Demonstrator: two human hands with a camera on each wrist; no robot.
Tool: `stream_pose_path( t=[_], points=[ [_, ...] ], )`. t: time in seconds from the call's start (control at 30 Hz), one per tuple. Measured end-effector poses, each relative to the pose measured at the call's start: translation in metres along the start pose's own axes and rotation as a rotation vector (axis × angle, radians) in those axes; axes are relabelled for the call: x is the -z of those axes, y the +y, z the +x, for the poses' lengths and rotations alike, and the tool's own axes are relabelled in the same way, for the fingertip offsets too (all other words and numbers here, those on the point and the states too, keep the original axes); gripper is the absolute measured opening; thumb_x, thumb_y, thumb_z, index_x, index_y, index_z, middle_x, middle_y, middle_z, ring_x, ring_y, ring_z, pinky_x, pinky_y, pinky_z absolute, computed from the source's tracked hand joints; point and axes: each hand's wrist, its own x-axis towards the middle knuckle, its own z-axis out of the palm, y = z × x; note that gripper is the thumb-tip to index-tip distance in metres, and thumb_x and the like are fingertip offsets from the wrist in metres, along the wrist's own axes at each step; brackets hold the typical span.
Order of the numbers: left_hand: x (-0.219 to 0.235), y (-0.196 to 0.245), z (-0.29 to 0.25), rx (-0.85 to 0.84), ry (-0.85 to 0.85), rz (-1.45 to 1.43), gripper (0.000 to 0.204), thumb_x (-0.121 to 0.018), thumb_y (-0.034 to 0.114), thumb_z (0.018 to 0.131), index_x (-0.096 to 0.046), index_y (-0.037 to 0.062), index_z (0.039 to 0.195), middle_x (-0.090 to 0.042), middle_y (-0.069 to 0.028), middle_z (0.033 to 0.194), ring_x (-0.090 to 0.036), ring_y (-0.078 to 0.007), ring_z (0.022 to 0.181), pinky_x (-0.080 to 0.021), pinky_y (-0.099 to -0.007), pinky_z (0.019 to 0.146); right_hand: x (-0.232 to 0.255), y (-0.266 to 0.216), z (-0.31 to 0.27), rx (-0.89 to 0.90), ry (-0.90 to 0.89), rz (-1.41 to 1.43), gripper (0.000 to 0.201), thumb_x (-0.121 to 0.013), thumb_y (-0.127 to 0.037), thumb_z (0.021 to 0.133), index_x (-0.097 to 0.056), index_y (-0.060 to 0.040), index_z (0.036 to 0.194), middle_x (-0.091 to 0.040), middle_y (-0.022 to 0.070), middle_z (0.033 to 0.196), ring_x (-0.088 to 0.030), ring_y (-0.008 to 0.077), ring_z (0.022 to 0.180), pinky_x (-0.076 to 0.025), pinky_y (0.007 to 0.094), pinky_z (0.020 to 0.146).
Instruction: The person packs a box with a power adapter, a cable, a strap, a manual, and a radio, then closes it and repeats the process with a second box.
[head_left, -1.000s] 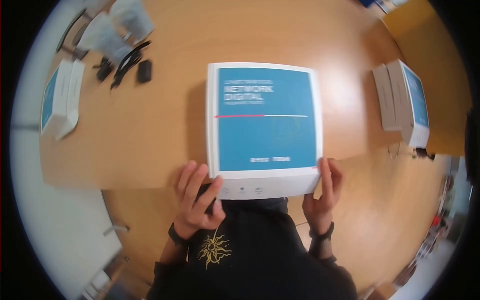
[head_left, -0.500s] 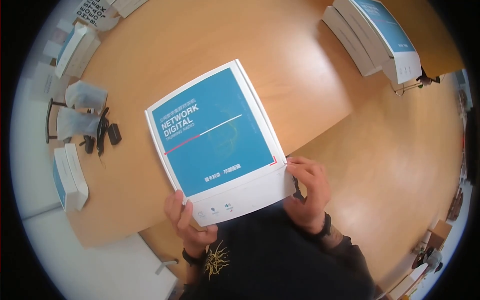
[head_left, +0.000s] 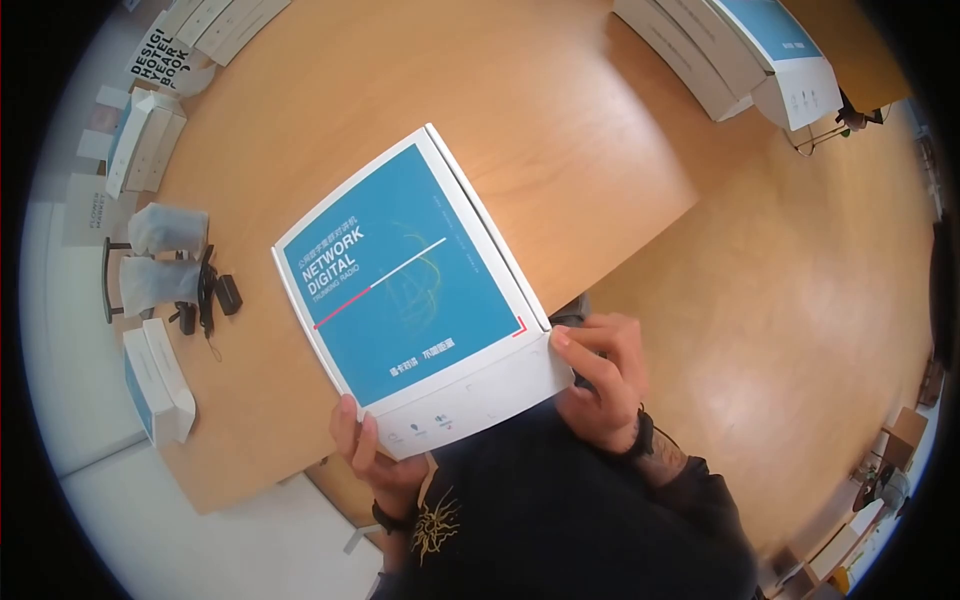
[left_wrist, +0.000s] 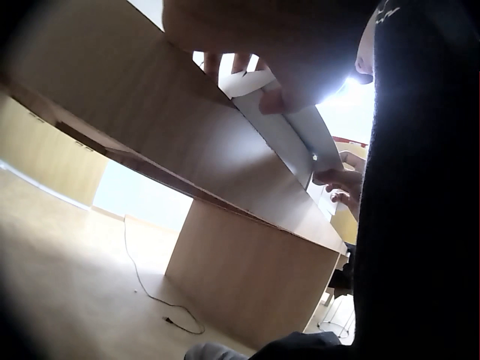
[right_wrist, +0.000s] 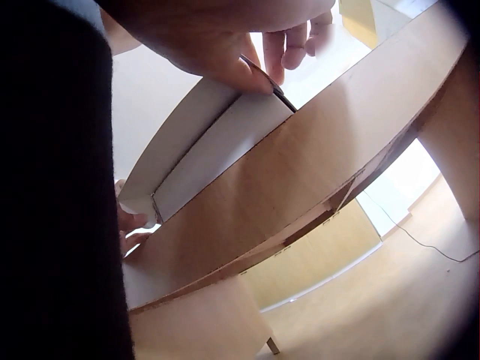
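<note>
A flat white cardboard box (head_left: pixel 385 270) with a blue printed top lies at the table's near edge, its front flap (head_left: pixel 480 400) sticking out toward me. My left hand (head_left: pixel 380 460) holds the flap's left corner, fingertips along the box side and thumb underneath. At the opposite front corner, my right hand (head_left: pixel 608 375) pinches the flap, index finger on the edge. From below, the left wrist view shows the left thumb (left_wrist: pixel 274 101) against the flap's underside. The box's inside is hidden under its lid.
More white boxes stand in a stack (head_left: pixel 700 60) at the far right and on the left (head_left: pixel 155 380). Bagged items (head_left: pixel 165 285), a black cable (head_left: pixel 207 290) and an adapter (head_left: pixel 229 294) lie on the left. The table edge (head_left: pixel 640 245) runs diagonally beside the box.
The head view has swung, so the box now appears turned and further left. My left fingers have closed in on the flap's corner, and my right fingers have come onto the other corner.
</note>
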Motion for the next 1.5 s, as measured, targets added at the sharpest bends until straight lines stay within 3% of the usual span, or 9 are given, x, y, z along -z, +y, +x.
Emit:
stream_pose_path(
  t=[0.4,0.5,0.67,0.77,1.1,1.17,1.2,1.4,1.5],
  points=[
    [0.000,0.000,-0.002,0.002,0.020,0.039,0.066,-0.087,0.018,0.084,-0.045,0.0063,0.134,-0.050,-0.0233,0.145,-0.053,-0.0409,0.131,-0.048,-0.0496,0.107,-0.007,0.009,-0.005,-0.076,0.011,0.151,0.049,-0.080,0.009,0.062,-0.075,-0.0041,0.109,-0.070,0.0096,0.095,-0.062,0.0268,0.083,-0.050,0.0360,0.072],
    [0.001,-0.002,-0.004,0.003,0.015,0.029,0.065,-0.086,0.016,0.083,-0.046,0.0061,0.134,-0.050,-0.0235,0.146,-0.053,-0.0415,0.132,-0.048,-0.0503,0.107,0.002,0.017,-0.003,-0.075,-0.068,0.254,0.050,-0.077,0.010,0.064,-0.075,-0.0037,0.112,-0.069,0.0117,0.103,-0.064,0.0296,0.091,-0.052,0.0356,0.078],
    [0.004,-0.003,-0.005,0.015,-0.003,-0.008,0.064,-0.085,0.011,0.081,-0.049,0.0054,0.133,-0.050,-0.0238,0.147,-0.052,-0.0421,0.133,-0.048,-0.0513,0.107,0.030,0.026,0.012,-0.077,-0.375,0.352,0.048,-0.074,0.002,0.071,-0.073,-0.0005,0.119,-0.070,0.0141,0.110,-0.065,0.0311,0.098,-0.052,0.0378,0.084],
    [0.006,-0.002,-0.003,0.032,0.001,-0.032,0.063,-0.084,0.007,0.080,-0.050,0.0055,0.133,-0.051,-0.0239,0.146,-0.053,-0.0428,0.132,-0.048,-0.0518,0.107,0.037,0.015,0.026,-0.081,-0.405,0.346,0.044,-0.077,-0.002,0.075,-0.073,0.0001,0.118,-0.070,0.0146,0.111,-0.065,0.0310,0.101,-0.052,0.0390,0.085],
    [0.010,-0.001,-0.003,0.065,-0.029,-0.056,0.050,-0.070,-0.007,0.084,-0.053,0.0050,0.129,-0.054,-0.0233,0.145,-0.056,-0.0451,0.128,-0.048,-0.0514,0.106,0.032,0.017,0.030,-0.082,-0.371,0.337,0.042,-0.084,-0.011,0.077,-0.073,-0.0029,0.117,-0.069,0.0126,0.108,-0.064,0.0302,0.099,-0.052,0.0392,0.084],
    [0.008,-0.001,-0.002,0.063,-0.020,-0.066,0.050,-0.070,-0.007,0.084,-0.053,0.0050,0.129,-0.054,-0.0232,0.145,-0.056,-0.0453,0.128,-0.048,-0.0516,0.106,0.034,0.011,0.027,-0.259,-0.398,0.370,0.042,-0.083,-0.010,0.079,-0.073,-0.0044,0.119,-0.068,0.0113,0.107,-0.064,0.0288,0.099,-0.052,0.0378,0.083],
    [0.008,0.000,-0.002,0.060,-0.011,-0.059,0.048,-0.068,-0.008,0.084,-0.053,0.0050,0.129,-0.054,-0.0232,0.145,-0.056,-0.0455,0.128,-0.048,-0.0518,0.106,0.033,0.011,0.025,-0.263,-0.396,0.369,0.042,-0.083,-0.010,0.079,-0.073,-0.0044,0.119,-0.068,0.0113,0.107,-0.064,0.0288,0.099,-0.052,0.0378,0.083],
    [0.014,-0.001,-0.005,0.103,-0.037,-0.069,0.046,-0.059,-0.014,0.087,-0.053,0.0048,0.128,-0.053,-0.0236,0.145,-0.054,-0.0454,0.131,-0.046,-0.0527,0.108,0.028,0.017,0.014,-0.266,-0.382,0.299,0.043,-0.080,-0.001,0.078,-0.073,-0.0053,0.120,-0.067,0.0097,0.105,-0.063,0.0268,0.096,-0.052,0.0362,0.080],
    [0.013,-0.001,-0.006,0.100,-0.021,-0.084,0.046,-0.055,-0.016,0.087,-0.053,0.0045,0.128,-0.053,-0.0241,0.145,-0.053,-0.0455,0.132,-0.045,-0.0534,0.109,0.028,0.026,0.011,-0.153,-0.386,0.176,0.047,-0.077,0.005,0.074,-0.074,-0.0059,0.119,-0.067,0.0100,0.104,-0.063,0.0268,0.094,-0.052,0.0368,0.077]
  ],
)
